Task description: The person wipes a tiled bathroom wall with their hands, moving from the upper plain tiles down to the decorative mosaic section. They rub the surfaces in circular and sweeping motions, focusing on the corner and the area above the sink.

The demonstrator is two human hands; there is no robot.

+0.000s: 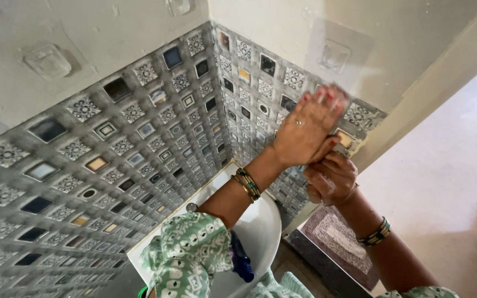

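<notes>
My left hand (308,129) lies flat with fingers together against the patterned tile sheet (260,94) on the right wall, near its peeling right edge (354,140). It wears a ring and bangles at the wrist. My right hand (331,179) sits just below it, fingers curled against the same tiled surface; whether it grips anything is unclear. Both arms cross above a white sink (263,229).
The grey mosaic tile (100,160) covers both corner walls, with plain cream wall above. Clear stick-on hooks (48,60) sit on the upper wall. A blue object (241,259) lies by the sink. A grey mat (340,243) lies on the floor to the right.
</notes>
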